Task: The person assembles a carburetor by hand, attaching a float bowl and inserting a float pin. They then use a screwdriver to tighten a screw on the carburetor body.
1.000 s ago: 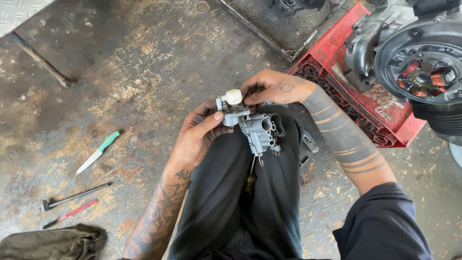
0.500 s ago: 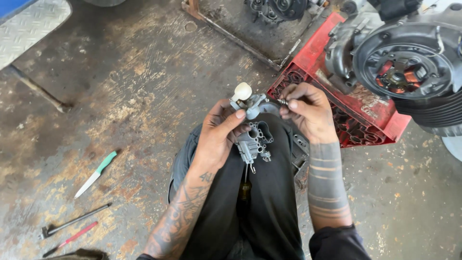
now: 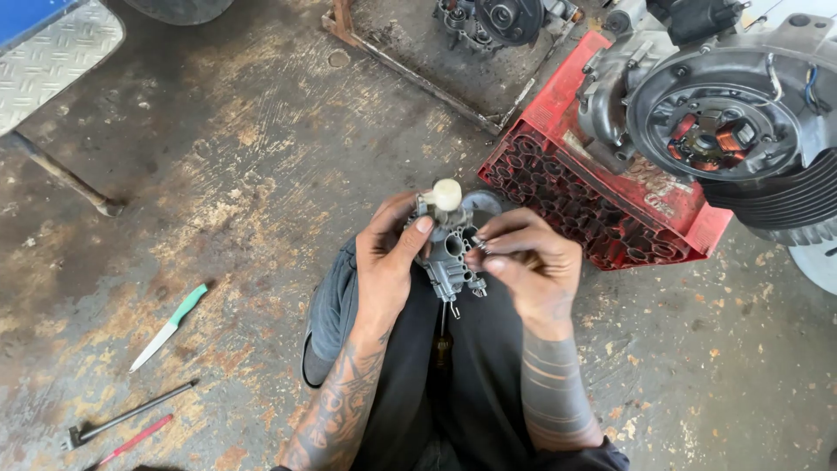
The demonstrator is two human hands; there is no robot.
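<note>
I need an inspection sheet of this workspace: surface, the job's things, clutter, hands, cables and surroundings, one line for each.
Surface: stained, rusty-looking concrete floor; the person sits on it.
Job's things: grey metal carburettor with a cream cap, held over the lap.
Clutter: green-handled knife, dark metal rod and red tool lie on the floor to the left.
Hands: left hand grips the carburettor's side; right hand pinches a small part at it.
Cables: thin wires on the engine, right.
Surroundings: red crate under the engine; metal tray with parts, top; checker plate, top left.
</note>
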